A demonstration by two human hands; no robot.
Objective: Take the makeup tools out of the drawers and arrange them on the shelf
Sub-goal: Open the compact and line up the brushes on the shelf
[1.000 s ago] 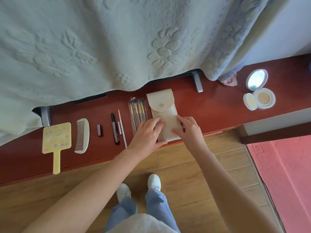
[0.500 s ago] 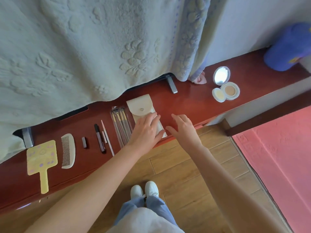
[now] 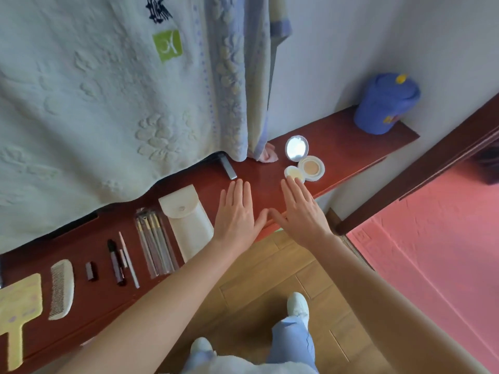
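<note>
1 comb (image 3: 61,288), 1 pouch (image 3: 189,228), 1 compact (image 3: 310,167), 1 brush pk (image 3: 155,244).

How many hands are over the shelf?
2. The left hand is spread flat just right of the pouch; the right hand is spread beside it, fingertips at the compact. None looks hidden.

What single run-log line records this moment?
left hand: open, flat over shelf | right hand: open, fingers at compact | pouch: flat on shelf
</note>
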